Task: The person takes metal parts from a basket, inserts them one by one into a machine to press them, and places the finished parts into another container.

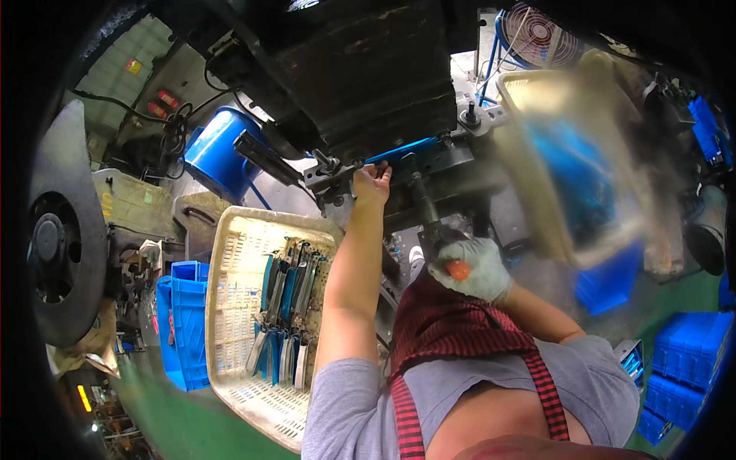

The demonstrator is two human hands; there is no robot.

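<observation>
My bare left hand reaches up to the front of the dark machine, its fingers closed at the left end of a thin blue strip. That strip lies slantwise along the machine's lower edge. In a whitish work glove, my right hand is wrapped round the near end of a dark rod-like tool. An orange knob-like end shows at the glove. The rod's far end reaches the metal bar under the machine, to the right of my left hand; whether it is joined there I cannot tell.
A cream plastic basket with several blue-and-metal strips stands left of my left arm. Another cream basket, blurred, holds blue pieces at the right. Blue bins, a blue drum, a fan and stacked blue crates surround me.
</observation>
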